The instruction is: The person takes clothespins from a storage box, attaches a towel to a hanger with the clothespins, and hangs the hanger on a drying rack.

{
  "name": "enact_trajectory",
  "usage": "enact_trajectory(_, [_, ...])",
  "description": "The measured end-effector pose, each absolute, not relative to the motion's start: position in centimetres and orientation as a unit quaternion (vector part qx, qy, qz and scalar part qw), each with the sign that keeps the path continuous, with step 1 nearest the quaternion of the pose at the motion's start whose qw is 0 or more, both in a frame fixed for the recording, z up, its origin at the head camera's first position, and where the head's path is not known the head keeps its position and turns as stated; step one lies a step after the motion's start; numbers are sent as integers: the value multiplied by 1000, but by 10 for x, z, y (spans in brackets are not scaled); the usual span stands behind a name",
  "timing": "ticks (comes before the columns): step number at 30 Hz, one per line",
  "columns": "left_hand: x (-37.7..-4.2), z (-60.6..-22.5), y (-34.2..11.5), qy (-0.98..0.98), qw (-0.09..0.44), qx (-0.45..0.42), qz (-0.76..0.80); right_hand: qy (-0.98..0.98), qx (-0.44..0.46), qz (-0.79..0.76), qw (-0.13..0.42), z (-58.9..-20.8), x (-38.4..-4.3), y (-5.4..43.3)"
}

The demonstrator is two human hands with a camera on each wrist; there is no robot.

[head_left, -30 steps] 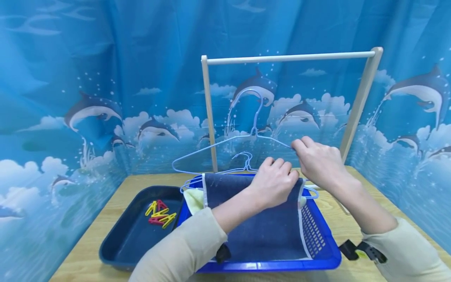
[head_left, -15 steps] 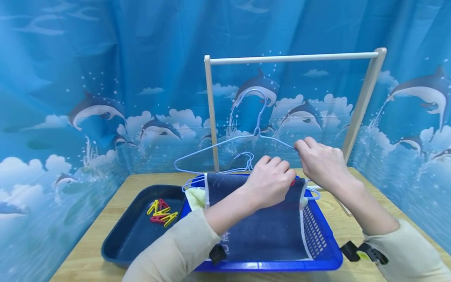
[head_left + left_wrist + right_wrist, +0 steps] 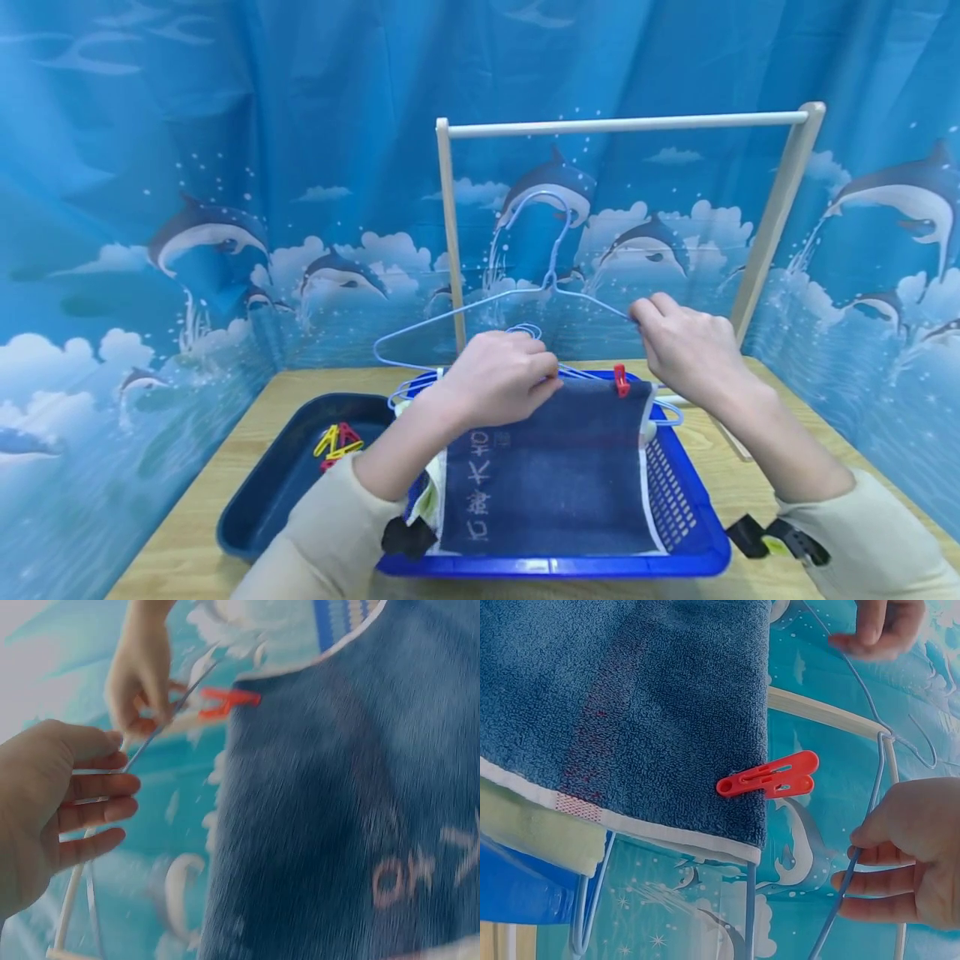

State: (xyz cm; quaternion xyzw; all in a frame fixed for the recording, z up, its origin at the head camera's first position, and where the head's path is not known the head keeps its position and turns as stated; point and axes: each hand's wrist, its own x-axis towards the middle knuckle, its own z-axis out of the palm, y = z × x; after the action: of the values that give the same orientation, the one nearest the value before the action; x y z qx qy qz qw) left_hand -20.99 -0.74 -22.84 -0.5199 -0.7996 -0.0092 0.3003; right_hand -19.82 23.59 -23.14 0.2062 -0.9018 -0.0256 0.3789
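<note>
A blue curtain [image 3: 337, 100] hangs behind and to both sides of the wooden surface [image 3: 315, 381], printed with dolphins [image 3: 202, 223] and clouds [image 3: 120, 346], and, partly hidden lower down, probably water [image 3: 847, 358].

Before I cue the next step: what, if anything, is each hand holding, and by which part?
The right hand holds the upper blue hanger by the sloping wire of its right shoulder. The left hand holds nothing.
</note>
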Motion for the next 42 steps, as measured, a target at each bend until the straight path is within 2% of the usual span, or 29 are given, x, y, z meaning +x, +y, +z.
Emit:
enact_trajectory(6, [-209,-230,-56,-738,373,-562,-31,-903,206,-21,375,-232,-197,237])
enact_trajectory(12, [-207,-233,-99,-761,382,-523,-37,-900,211,-20,382,-232,-197,238])
enact_trajectory(30, [-222,-256,-160,-868,299,-394,-43,-912,203,-16,356,-232,-196,240])
enact_trajectory(42, [-255,-276,-189,-912,253,-323,-8,-909,209,-16,360,-234,-195,242])
